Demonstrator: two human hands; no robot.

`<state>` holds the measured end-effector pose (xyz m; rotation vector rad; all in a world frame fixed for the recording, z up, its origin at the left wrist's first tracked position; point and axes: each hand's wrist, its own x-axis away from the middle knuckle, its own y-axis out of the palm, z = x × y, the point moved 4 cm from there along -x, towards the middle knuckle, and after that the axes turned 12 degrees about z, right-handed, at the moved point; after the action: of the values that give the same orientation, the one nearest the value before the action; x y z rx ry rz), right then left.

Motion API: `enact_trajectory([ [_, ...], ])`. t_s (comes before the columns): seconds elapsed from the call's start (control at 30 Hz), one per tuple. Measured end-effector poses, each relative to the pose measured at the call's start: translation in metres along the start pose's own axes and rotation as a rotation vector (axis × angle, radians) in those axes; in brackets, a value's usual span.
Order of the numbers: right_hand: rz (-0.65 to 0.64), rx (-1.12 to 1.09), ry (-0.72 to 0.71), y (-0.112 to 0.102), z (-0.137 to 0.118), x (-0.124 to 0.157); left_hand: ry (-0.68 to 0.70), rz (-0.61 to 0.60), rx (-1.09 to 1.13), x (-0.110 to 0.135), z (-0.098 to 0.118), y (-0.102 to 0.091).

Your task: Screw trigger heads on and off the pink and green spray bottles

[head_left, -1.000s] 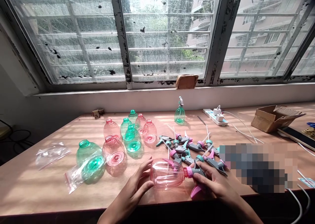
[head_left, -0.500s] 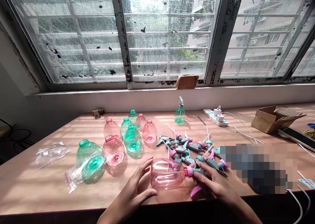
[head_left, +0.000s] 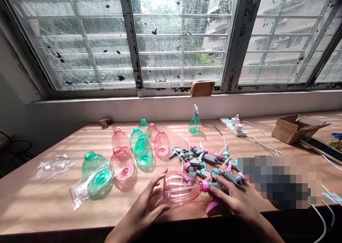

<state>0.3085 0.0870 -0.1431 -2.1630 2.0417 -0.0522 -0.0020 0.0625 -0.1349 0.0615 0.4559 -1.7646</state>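
A clear pink spray bottle [head_left: 180, 189] lies on its side near the table's front edge, base to the left. Its grey and pink spray head [head_left: 213, 186] sits at the neck, and a tube runs inside the bottle. My right hand [head_left: 232, 196] grips the spray head at the pink collar. My left hand [head_left: 152, 196] is open, its fingers and thumb spread around the base end; whether they touch it I cannot tell. Behind the bottle lies a pile of loose spray heads [head_left: 203, 161] with tubes, in grey, pink and green.
Several pink and green bottles without heads, such as a green bottle [head_left: 92, 164], stand at left beside plastic bags [head_left: 55, 166]. A green spray bottle [head_left: 195, 123] stands near the wall. A power strip [head_left: 233, 127], a cardboard box [head_left: 287, 129] and a blurred-out dark object [head_left: 280, 182] are at right.
Both hands and the pink bottle keep nearly the same pose. The whole view has shifted very slightly.
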Motion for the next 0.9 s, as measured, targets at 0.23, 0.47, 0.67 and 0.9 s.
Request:
enact_trajectory([
  [0.23, 0.006, -0.048, 0.012, 0.002, 0.003, 0.001, -0.094, 0.062, -0.147, 0.002, -0.002, -0.007],
  [0.47, -0.051, -0.035, -0.025, 0.003, 0.003, 0.0, 0.022, 0.031, -0.094, -0.001, -0.001, -0.002],
  [0.67, 0.066, 0.01, -0.01, -0.003, 0.005, 0.0, 0.068, 0.066, -0.201, -0.002, -0.005, -0.005],
  [0.9, -0.022, 0.03, 0.006, 0.0, 0.004, -0.001, -0.092, -0.008, -0.209, 0.005, 0.007, -0.006],
])
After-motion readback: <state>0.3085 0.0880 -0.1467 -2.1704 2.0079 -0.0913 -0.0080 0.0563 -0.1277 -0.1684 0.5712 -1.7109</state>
